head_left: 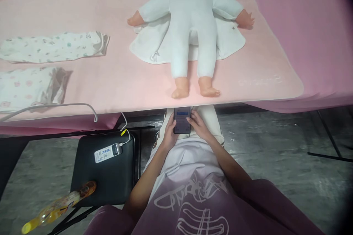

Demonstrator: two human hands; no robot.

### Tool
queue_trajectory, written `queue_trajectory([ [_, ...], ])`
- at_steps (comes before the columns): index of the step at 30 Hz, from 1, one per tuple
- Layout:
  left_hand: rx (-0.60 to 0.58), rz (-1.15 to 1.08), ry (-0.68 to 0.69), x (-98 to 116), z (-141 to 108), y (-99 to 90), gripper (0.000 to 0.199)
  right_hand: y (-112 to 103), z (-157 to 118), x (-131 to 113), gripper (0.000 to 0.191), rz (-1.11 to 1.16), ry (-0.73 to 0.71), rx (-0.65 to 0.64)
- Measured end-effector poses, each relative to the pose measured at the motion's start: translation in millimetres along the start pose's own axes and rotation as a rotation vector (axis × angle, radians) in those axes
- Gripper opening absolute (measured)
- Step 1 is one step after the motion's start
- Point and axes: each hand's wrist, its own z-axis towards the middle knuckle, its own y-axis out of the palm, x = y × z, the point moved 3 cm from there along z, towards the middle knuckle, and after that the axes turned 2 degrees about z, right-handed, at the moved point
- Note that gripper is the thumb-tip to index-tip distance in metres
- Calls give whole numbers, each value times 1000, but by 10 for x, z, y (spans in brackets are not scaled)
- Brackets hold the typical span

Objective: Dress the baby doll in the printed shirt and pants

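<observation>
My left hand point(170, 134) and my right hand point(200, 125) both grip a dark smartphone point(182, 123) upright over my lap, just below the table edge. The right thumb rests on its screen, and its top end sits close under the pink mat point(110, 91). On that mat lies a baby doll point(193, 18) with a white cloth body, arms spread, its head cut off by the frame's top. Under the doll a white baby garment point(151, 49) is spread out, its sides showing left and right of the legs.
Two folded printed baby clothes point(52, 47) point(27, 86) lie at the mat's left. A grey cable point(68, 105) runs along the edge there. On a black stool point(107, 176) are a white power bank point(106, 153) with a lead and a yellow-capped drink bottle point(59, 205).
</observation>
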Motion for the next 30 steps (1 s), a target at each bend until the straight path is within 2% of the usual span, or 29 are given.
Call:
queue_trajectory([
  [10,20,-9,29,-38,40,-28,65,-29,-45,-16,63,1,10,-29],
  [15,61,5,46,-26,47,-26,68,-26,10,44,72,-44,-24,-52],
  [19,73,33,64,-12,46,-14,68,-12,31,15,70,-33,-30,-62],
  [24,141,218,162,47,56,-107,68,37,34,-75,57,-68,-74,-17],
  [27,219,386,222,117,40,-208,66,65,58,-100,52,-154,-96,30],
  [30,254,441,247,164,3,-295,64,106,76,-104,52,-281,-88,31],
])
